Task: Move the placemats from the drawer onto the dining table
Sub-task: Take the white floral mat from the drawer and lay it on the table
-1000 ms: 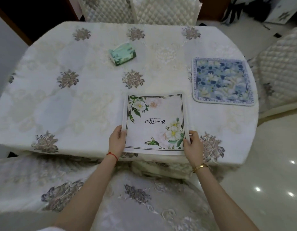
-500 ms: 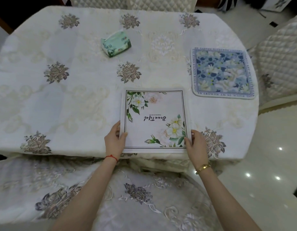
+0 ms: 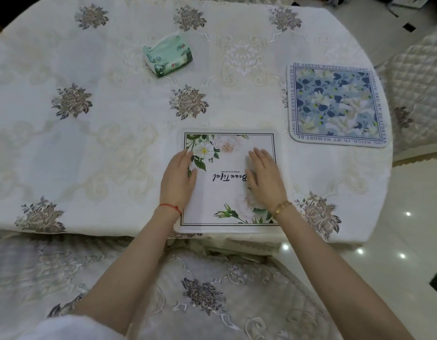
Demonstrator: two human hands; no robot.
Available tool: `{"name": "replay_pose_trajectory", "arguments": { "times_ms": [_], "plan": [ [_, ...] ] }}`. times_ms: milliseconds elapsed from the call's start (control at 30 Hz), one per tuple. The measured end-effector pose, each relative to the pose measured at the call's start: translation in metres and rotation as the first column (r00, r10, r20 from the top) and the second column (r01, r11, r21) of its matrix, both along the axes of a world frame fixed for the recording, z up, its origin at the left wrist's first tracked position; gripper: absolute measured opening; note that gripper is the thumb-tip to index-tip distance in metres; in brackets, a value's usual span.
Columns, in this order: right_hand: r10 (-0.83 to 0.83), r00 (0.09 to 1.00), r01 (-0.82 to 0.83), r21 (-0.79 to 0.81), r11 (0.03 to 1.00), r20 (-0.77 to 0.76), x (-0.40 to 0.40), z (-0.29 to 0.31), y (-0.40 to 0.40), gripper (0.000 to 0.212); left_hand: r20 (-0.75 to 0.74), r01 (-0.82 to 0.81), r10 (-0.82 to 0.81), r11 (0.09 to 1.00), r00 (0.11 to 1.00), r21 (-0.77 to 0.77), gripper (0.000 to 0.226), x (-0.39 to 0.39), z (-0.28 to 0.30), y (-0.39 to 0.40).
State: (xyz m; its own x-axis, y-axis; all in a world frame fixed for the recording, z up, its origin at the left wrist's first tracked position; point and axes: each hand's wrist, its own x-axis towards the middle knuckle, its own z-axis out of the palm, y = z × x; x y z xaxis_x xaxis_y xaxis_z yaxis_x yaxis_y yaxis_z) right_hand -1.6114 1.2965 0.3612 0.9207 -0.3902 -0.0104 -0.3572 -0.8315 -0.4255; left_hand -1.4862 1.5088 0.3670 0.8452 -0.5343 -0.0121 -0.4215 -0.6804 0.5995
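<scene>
A white placemat (image 3: 222, 192) with green leaves and pale flowers lies flat at the near edge of the dining table (image 3: 102, 148), which wears a cream embroidered cloth. My left hand (image 3: 178, 180) rests flat on the mat's left side, fingers straight. On its right side my right hand (image 3: 264, 177) presses down, palm flat. A second placemat (image 3: 335, 104), blue with white flowers and a lettered border, lies flat near the table's right edge. No drawer is in view.
A green tissue pack (image 3: 167, 56) sits toward the table's far middle. A chair with an embroidered cover (image 3: 200, 295) stands between me and the table. A quilted chair (image 3: 418, 94) is at the right, above a glossy tiled floor (image 3: 396, 241).
Both hands let go of the white mat's near corners and slid forward onto its top. The mat has stayed in place at the table's near edge.
</scene>
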Motion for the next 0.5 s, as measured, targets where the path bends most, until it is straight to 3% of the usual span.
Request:
{"name": "replay_pose_trajectory", "arguments": {
  "times_ms": [233, 500],
  "plan": [
    [0.186, 0.978, -0.191, -0.047, 0.98, -0.098, 0.082, -0.012, 0.002, 0.053, 0.066, 0.259, -0.271, 0.953, 0.96, 0.156, 0.048, 0.047, -0.013, -0.074],
    [0.1, 0.983, -0.113, -0.08, 0.99, -0.156, 0.051, -0.022, -0.034, 0.068, 0.104, 0.236, -0.269, 0.938, 0.957, 0.253, 0.065, 0.054, -0.035, -0.055]
  ]
}}
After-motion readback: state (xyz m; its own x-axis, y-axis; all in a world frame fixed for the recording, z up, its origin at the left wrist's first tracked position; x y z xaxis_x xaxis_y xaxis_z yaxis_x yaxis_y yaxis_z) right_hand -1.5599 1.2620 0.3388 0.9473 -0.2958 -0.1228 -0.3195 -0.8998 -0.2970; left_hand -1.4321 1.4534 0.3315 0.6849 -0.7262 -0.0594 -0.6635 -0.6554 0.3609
